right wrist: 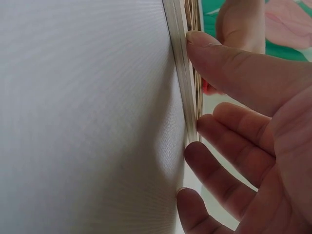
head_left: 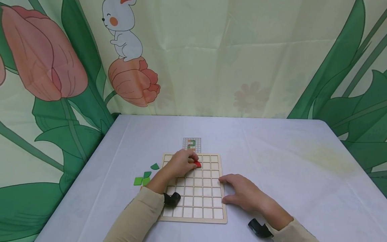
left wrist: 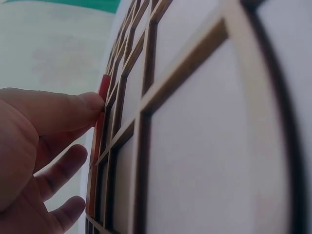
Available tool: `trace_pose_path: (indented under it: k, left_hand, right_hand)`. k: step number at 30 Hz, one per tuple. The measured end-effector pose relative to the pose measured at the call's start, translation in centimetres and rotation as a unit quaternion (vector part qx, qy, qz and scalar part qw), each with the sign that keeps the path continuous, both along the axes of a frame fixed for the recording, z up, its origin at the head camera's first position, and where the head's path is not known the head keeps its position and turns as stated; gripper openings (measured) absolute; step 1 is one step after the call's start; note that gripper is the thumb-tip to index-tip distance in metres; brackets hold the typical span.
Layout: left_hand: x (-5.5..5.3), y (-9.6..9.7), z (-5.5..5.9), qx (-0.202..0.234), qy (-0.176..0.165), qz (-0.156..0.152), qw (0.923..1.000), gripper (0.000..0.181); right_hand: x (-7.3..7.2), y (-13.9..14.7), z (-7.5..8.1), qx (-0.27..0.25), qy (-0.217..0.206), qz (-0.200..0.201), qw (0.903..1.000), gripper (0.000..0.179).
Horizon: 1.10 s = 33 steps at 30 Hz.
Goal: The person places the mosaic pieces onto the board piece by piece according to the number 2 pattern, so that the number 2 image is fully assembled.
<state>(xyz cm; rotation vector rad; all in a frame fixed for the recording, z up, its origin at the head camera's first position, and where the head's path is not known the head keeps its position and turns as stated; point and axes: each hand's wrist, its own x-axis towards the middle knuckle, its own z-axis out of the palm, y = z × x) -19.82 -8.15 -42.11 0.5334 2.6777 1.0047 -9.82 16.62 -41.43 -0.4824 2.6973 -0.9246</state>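
Left hand: this hand [head_left: 180, 163] reaches over the far part of the board, thumb and forefinger closed in a pinch on the red piece, the other fingers loosely bent.
Red piece: the small curved-edged red piece [head_left: 197, 164] is between those fingertips, at the board's far cells; whether it is fully seated cannot be told.
Right hand: the other hand [head_left: 242, 192] has its fingers spread and relaxed, thumb and forefinger touching the board's right edge, with nothing grasped.
Grid board: the wooden board [head_left: 193, 220] lies flat on the white tablecloth [head_left: 290, 168].
Pattern card: a small gridded card [head_left: 198, 141] lies just beyond the board's far edge.
Loose pieces: left of the board are two dark green curved-edged pieces [head_left: 155, 166], two light green squares [head_left: 137, 181] and an orange piece [head_left: 142, 188], mostly hidden by the left forearm.
Backdrop: a cloth [head_left: 196, 67] printed with tulips and a white rabbit.
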Motion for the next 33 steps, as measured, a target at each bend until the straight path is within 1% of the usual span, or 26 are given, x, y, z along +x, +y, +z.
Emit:
trace_pose_path:
  k: [5,12,23,27,33]
  left_hand:
    - [0.06,0.05,0.02,-0.007,0.006,0.003,1.0,0.015]
    - [0.28,0.02,0.07,-0.005,0.006,-0.011,0.9999,0.016]
    - [0.61,-0.04,0.01,-0.032,0.019,-0.015,0.9992,0.016]
    - [0.61,-0.07,0.02,-0.043,0.025,-0.018,0.9986,0.017]
    - [0.71,-0.09,0.13,-0.041,0.029,-0.03,0.9983,0.019]
  right_hand:
    - [-0.05,-0.02,-0.04,0.003,0.001,0.001,1.0,0.059]
    - [-0.07,0.0,-0.02,0.005,0.005,0.005,1.0,0.059]
    - [0.08,-0.17,0.09,0.009,-0.003,-0.006,0.9999,0.058]
    - [0.08,-0.1,0.04,0.008,0.001,-0.002,1.0,0.058]
    - [0.0,0.06,-0.05,0.005,0.009,0.008,0.9999,0.058]
